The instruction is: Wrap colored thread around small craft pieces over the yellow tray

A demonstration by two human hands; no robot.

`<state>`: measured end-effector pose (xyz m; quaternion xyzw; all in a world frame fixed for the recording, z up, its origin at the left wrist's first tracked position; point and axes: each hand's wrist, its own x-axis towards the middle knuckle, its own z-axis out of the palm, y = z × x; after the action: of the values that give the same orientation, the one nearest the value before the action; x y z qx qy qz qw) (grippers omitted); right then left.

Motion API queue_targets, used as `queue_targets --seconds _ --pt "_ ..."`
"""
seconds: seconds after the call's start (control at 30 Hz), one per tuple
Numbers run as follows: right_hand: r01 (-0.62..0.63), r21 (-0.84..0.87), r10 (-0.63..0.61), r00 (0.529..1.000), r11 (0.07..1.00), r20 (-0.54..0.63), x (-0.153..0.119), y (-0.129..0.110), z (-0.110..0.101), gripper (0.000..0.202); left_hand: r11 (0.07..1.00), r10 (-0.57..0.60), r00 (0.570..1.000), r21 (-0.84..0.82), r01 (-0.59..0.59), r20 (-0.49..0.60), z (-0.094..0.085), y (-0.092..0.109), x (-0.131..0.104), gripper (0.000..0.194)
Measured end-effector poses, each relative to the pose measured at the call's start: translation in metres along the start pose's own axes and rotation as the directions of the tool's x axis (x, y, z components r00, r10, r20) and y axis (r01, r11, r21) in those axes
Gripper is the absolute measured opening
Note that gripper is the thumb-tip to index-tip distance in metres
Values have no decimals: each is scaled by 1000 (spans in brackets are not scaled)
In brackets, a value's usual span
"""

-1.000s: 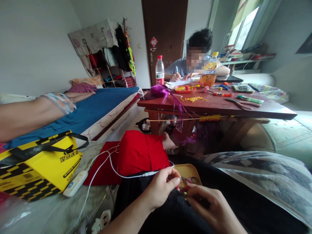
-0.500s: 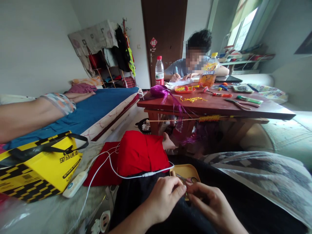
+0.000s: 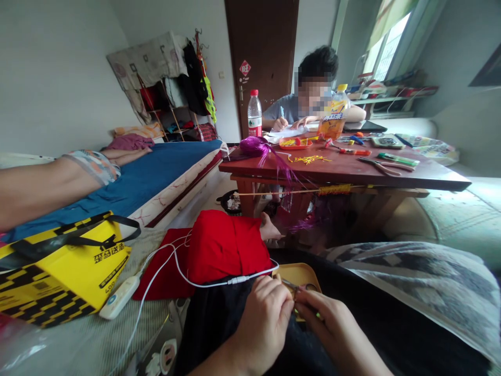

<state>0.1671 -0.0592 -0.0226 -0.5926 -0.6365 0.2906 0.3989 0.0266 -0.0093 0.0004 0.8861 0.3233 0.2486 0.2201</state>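
Note:
My left hand is closed, its fingers curled and pinched together over my lap. Close against it, my right hand is pinched too, with the fingertips of both hands meeting. Whatever sits between them is too small and too covered to name. Just beyond the fingers lies a yellow tray, partly hidden by my hands, with what looks like scissors in it. Red cloth lies to the left of the tray, and a white cable crosses its near edge.
A red-brown table ahead holds pliers, yellow sticks, purple strands and two bottles. Behind it a person writes on paper. A yellow bag stands left; another person lies on the blue bed.
My left hand has turned, its knuckles now higher and the fingers curled in more. My right hand has shifted slightly left and up. The whole view has moved a little.

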Motion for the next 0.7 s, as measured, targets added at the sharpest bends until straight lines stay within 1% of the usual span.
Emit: queue_targets --seconds 0.13,0.3,0.37,0.47,0.53,0.6,0.63,0.67,0.7 --pt "-13 -21 13 1000 1000 14 1 -1 0 24 999 37 999 30 -37 -13 -2 -1 1 21" --pt "-30 -33 32 998 999 47 1 3 1 24 999 21 1000 30 -22 6 -2 -1 2 21" --pt "-8 -4 8 999 1000 34 2 3 1 25 1000 10 1000 26 -11 11 -1 -2 3 21" --pt "7 72 -6 1000 997 -19 2 3 2 27 999 -1 1000 53 1 13 -2 0 5 21" --pt "-19 167 28 998 986 -55 3 3 3 28 995 -8 999 97 13 -53 -6 4 3 17" --pt "-62 299 88 993 952 -75 4 2 3 30 994 22 982 111 -1 -187 -11 9 -2 12" --pt "-85 374 121 990 923 -75 4 1 3 31 995 54 966 95 -31 -252 -12 12 -5 11" --pt "-107 452 155 985 885 -71 4 0 3 32 996 85 954 58 -71 -289 -12 13 -9 13" --pt "-129 525 187 981 841 -59 4 -1 3 32 997 76 956 -10 -82 -282 -11 14 -11 15"
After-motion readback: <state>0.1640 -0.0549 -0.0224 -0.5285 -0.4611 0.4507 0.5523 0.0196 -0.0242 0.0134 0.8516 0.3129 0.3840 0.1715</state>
